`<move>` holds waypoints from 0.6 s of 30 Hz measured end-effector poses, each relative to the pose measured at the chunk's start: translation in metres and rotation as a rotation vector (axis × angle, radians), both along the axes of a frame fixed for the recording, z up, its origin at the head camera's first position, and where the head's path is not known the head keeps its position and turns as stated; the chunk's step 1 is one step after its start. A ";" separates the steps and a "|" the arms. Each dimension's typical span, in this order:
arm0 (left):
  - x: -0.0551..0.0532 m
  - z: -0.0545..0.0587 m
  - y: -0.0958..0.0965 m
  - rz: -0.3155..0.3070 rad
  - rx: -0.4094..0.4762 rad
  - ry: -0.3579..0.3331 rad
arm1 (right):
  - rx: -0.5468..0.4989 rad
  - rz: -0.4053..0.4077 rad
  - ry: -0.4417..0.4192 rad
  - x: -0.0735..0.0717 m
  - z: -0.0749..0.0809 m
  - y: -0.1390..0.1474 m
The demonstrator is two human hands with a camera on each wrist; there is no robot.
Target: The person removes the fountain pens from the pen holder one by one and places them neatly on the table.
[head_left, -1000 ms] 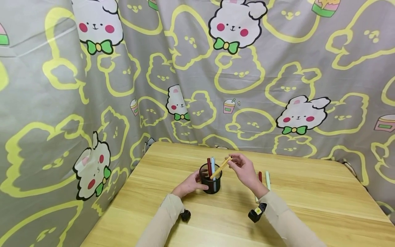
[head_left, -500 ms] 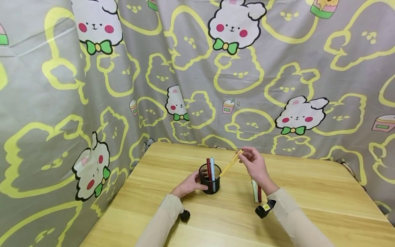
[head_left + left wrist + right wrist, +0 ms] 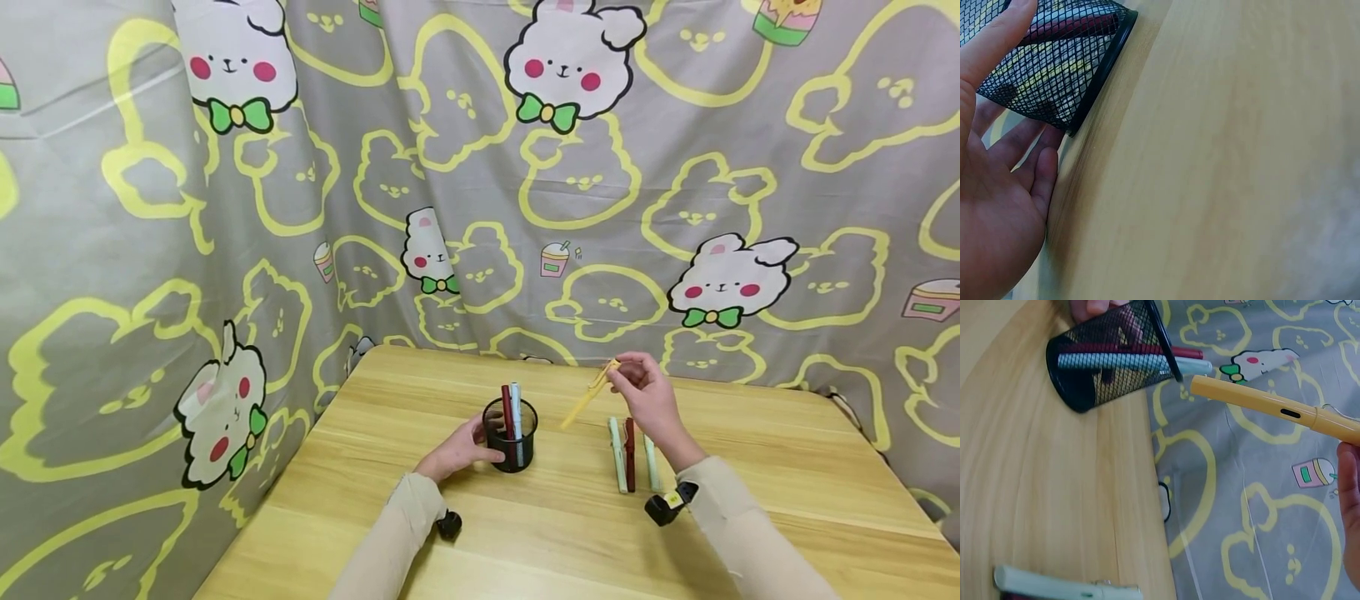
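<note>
The right hand (image 3: 651, 402) pinches the yellow pen (image 3: 586, 401) near its upper end, between the thumb and the fingers. The pen is in the air above the tabletop (image 3: 555, 533), to the right of the cup (image 3: 527, 451). It is tilted, with its lower end pointing toward the cup. In the right wrist view, this end is apart from the rim, and the metal clip of the pen is on the side near the hand.

The left hand (image 3: 459, 450) holds the black mesh cup from its left side, the thumb on the near wall and the fingers around the other side. The cup stands upright on the tabletop. Inside it are a dark red pen (image 3: 507, 412) and a light blue pen (image 3: 517, 408), which stand side by side, and their tops rise above the rim.

Three more pens lie on the tabletop, below the right hand in the head view: a pale green pen (image 3: 618, 457), a second red pen (image 3: 630, 457) just beside it, and another pale green pen (image 3: 652, 468), which is partly hidden by the right hand. Whether the first two are touching, I cannot tell. Behind the tabletop hangs a grey curtain (image 3: 480, 183) with yellow outlines and white rabbit heads.
</note>
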State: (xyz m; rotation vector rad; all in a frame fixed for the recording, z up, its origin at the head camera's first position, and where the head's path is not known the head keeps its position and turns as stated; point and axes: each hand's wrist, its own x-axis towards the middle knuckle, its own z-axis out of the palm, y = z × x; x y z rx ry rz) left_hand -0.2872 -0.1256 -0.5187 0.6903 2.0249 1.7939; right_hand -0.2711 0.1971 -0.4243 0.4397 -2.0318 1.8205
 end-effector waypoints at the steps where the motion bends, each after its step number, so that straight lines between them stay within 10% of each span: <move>1: -0.002 -0.004 0.000 0.002 0.002 0.005 | 0.007 -0.006 0.000 -0.001 0.000 0.003; 18: -0.010 -0.017 -0.002 0.018 -0.023 0.001 | 0.121 -0.106 0.009 -0.004 -0.008 0.038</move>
